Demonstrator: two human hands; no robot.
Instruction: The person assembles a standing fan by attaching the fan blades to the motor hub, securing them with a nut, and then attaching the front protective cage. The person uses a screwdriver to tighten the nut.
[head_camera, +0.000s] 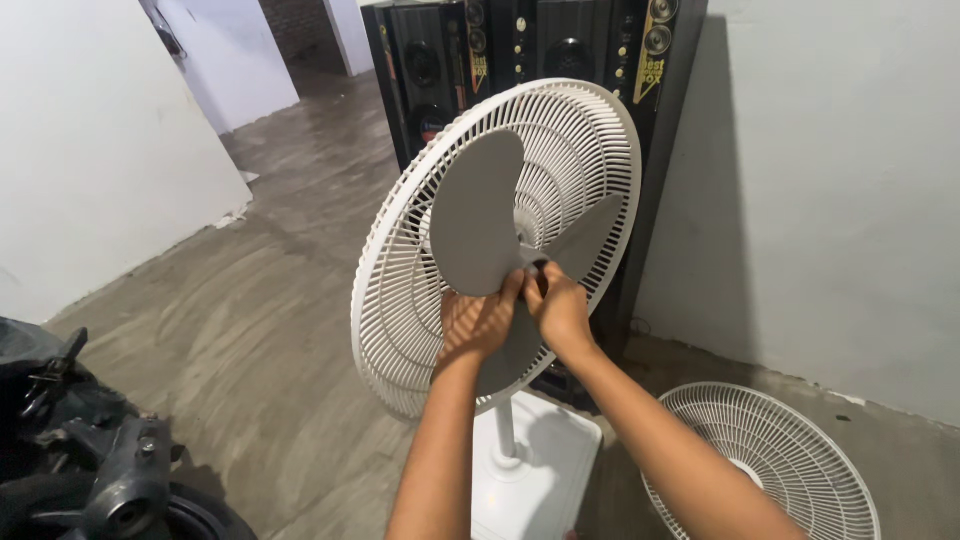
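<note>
A white standing fan faces me with its front grille off. Its grey three-bladed propeller (478, 210) sits against the white rear grille (590, 140). My left hand (480, 322) rests on the lower blade near the hub, fingers spread over it. My right hand (558, 305) pinches the small dark cap at the hub's centre (537, 268), fingers closed round it. The fan's white pole and square base (545, 450) stand on the floor below my arms.
The detached white front grille (770, 455) lies on the floor at right. Tall black speaker cabinets (520, 50) stand behind the fan against a pale wall. Dark motorbike parts (90, 460) fill the lower left. Bare concrete floor stretches away left toward a doorway.
</note>
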